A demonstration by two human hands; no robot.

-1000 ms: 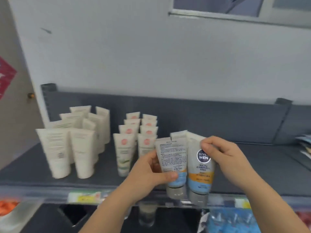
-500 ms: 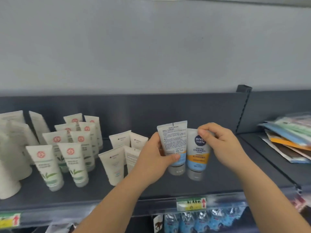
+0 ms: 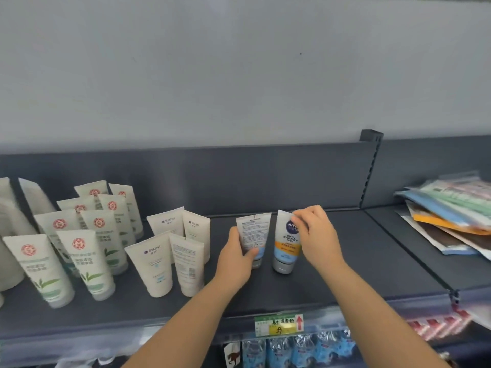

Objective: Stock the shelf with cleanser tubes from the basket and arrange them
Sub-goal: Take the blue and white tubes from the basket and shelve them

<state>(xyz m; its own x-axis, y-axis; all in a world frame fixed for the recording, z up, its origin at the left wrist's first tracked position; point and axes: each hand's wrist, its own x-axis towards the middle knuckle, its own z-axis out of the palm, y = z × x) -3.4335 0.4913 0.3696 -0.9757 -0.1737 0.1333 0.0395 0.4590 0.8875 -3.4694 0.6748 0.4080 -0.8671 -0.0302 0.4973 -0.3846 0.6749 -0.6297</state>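
Two blue-and-orange cleanser tubes stand cap-down on the dark grey shelf (image 3: 358, 261). My left hand (image 3: 235, 257) grips the left tube (image 3: 253, 232), whose back label faces me. My right hand (image 3: 316, 235) pinches the top of the right tube (image 3: 285, 241), which shows its front logo. The two tubes stand a small gap apart. No basket is in view.
To the left stand several white tubes with blue print (image 3: 159, 261) and, further left, several white tubes with red logos and green leaves (image 3: 87, 251). Flat packets (image 3: 449, 216) are stacked on the neighbouring shelf at right. A price tag (image 3: 279, 325) hangs on the shelf's front edge.
Both tubes have gone down from in front of the shelf onto its surface and now stand a little apart. The view has shifted right, and the white tubes now sit further left.
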